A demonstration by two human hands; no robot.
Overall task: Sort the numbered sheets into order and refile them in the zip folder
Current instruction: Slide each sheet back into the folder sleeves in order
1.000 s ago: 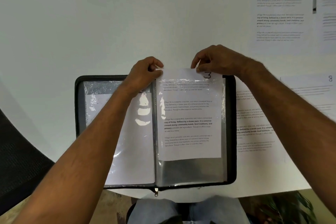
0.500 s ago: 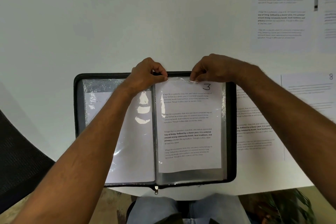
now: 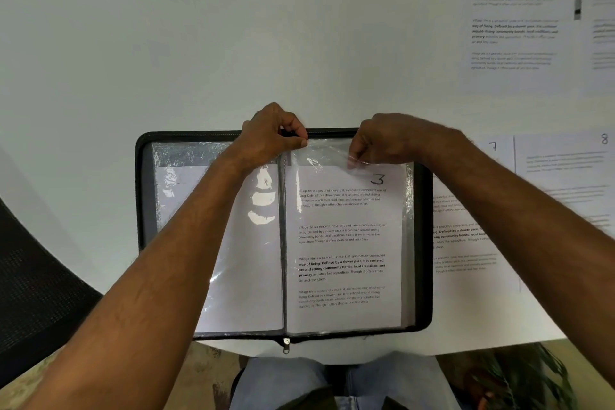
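Note:
A black zip folder (image 3: 424, 243) lies open on the white table, its clear sleeves facing up. Sheet 3 (image 3: 342, 243) sits fully inside the right-hand sleeve, its number at the top right. The left-hand sleeve holds another sheet (image 3: 243, 276), seen from its blank side. My left hand (image 3: 271, 135) pinches the top edge of the right sleeve near the spine. My right hand (image 3: 379, 140) pinches the same plastic edge further right, just above the 3.
Sheet 7 (image 3: 472, 233) lies partly under the folder's right edge, with sheet 8 (image 3: 565, 183) beside it. More sheets (image 3: 514, 20) lie at the far right back. A dark chair (image 3: 30, 293) stands at the left, and my knees are below the table edge.
Sheet 3 has slid down from sticking out above the sleeve to lying wholly inside it. Both hands followed down to the sleeve's top edge.

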